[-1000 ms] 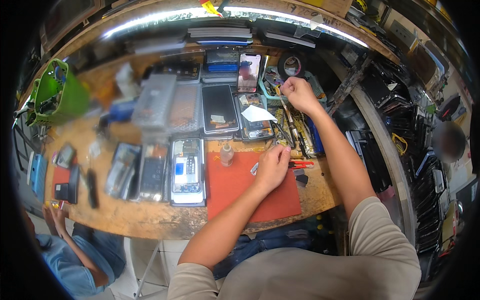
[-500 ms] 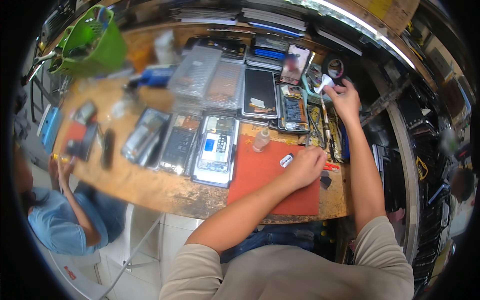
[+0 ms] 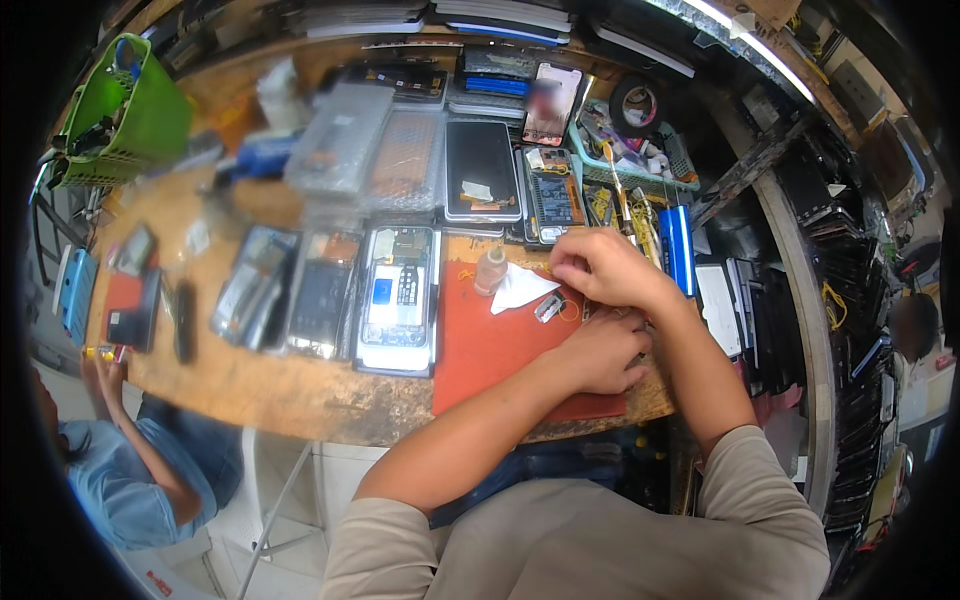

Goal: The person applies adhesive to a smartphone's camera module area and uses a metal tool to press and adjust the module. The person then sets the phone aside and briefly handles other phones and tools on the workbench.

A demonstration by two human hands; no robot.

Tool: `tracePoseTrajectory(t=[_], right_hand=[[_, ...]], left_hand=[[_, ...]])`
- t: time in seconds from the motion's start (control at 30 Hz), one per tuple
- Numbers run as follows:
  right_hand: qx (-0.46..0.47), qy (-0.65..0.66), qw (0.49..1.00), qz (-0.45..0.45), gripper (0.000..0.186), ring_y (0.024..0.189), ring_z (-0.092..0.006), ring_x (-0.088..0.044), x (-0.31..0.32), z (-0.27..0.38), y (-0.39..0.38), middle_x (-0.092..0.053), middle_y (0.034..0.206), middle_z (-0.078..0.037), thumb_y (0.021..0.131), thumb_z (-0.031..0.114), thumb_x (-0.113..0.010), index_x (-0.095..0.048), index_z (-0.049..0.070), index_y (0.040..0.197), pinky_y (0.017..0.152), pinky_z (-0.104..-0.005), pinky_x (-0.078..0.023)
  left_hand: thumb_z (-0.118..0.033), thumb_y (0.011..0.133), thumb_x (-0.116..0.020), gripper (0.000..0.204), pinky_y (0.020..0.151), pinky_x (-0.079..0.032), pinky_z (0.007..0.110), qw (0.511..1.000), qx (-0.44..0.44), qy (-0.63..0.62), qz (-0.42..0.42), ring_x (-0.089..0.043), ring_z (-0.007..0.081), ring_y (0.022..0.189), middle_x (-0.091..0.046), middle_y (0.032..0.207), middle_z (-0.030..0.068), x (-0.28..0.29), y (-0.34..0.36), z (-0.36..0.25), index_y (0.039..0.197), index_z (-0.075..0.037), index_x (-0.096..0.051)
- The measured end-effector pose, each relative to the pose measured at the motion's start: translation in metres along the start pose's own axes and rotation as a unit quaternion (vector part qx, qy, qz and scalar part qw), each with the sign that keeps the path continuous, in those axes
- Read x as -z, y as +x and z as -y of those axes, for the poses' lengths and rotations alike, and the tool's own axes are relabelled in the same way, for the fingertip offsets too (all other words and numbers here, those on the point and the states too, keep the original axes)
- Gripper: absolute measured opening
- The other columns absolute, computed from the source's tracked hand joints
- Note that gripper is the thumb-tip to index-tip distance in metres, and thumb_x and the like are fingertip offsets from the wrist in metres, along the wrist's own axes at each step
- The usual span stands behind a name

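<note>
My right hand point(image 3: 605, 268) is over the right part of a red mat point(image 3: 480, 370), its fingers bent downward and closed. What they pinch, if anything, is hidden. Just below it, my left hand point(image 3: 608, 350) rests on the mat with curled fingers, their contents out of sight. A thin yellowish loop point(image 3: 570, 311) shows beside the fingers of both hands. Left of it lies a razor blade point(image 3: 549, 307). A white piece of tissue point(image 3: 524, 288) is spread on the mat, against a small clear bottle point(image 3: 490, 272) standing upright.
Opened phones point(image 3: 400, 290) and bubble-wrapped parts point(image 3: 405, 160) line the left of the mat. A lit phone point(image 3: 552, 103) leans at the back, beside a teal basket point(image 3: 680, 183). Tweezers and tools point(image 3: 628, 205) lie behind my hands. A person point(image 3: 140, 460) sits at far left.
My right hand has come down from the basket to the mat, and the white tissue it held now lies beside the bottle. My left hand stays on the mat. The view has shifted slightly.
</note>
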State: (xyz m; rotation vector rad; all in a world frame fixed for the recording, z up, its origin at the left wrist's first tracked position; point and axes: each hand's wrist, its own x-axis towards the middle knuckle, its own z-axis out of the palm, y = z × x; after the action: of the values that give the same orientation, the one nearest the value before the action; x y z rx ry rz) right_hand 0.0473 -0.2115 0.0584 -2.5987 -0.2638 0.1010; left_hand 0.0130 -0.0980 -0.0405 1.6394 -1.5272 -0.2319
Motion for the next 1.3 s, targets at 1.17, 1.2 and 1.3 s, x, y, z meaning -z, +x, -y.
tracePoseTrajectory(t=[1.17, 1.2, 1.3], right_hand=[[0.297, -0.146, 0.793, -0.511, 0.013, 0.078, -0.0200, -0.074, 0.198, 0.127, 0.034, -0.081, 0.094, -0.010, 0.099, 0.015, -0.079, -0.084, 0.003, 0.103, 0.075, -0.0353, -0.057], [0.351, -0.077, 0.761, -0.539, 0.013, 0.075, -0.0164, -0.073, 0.188, 0.124, 0.032, -0.082, 0.094, -0.009, 0.100, 0.012, -0.079, -0.083, 0.002, 0.107, 0.073, -0.0317, -0.056], [0.238, -0.006, 0.869, -0.434, 0.014, 0.075, -0.0135, -0.071, 0.133, 0.103, -0.012, -0.080, 0.090, -0.009, 0.099, 0.011, -0.080, -0.081, -0.001, 0.109, 0.070, -0.0321, -0.055]], left_hand=[[-0.020, 0.099, -0.071, 0.020, 0.102, -0.050, 0.052, 1.000, -0.008, 0.008, 0.029, -0.064, 0.0396, 0.117, -0.068, 0.116, 0.0175, 0.008, 0.004, 0.011, 0.110, -0.003, -0.072], [-0.020, 0.099, -0.071, 0.019, 0.102, -0.050, 0.052, 1.000, -0.002, 0.000, 0.027, -0.065, 0.0397, 0.116, -0.068, 0.116, 0.0175, 0.006, 0.004, 0.013, 0.109, -0.003, -0.072], [-0.019, 0.099, -0.072, 0.019, 0.102, -0.050, 0.054, 1.000, -0.004, 0.005, 0.000, -0.066, 0.0394, 0.117, -0.067, 0.117, 0.0170, -0.002, 0.003, 0.015, 0.110, -0.004, -0.072]])
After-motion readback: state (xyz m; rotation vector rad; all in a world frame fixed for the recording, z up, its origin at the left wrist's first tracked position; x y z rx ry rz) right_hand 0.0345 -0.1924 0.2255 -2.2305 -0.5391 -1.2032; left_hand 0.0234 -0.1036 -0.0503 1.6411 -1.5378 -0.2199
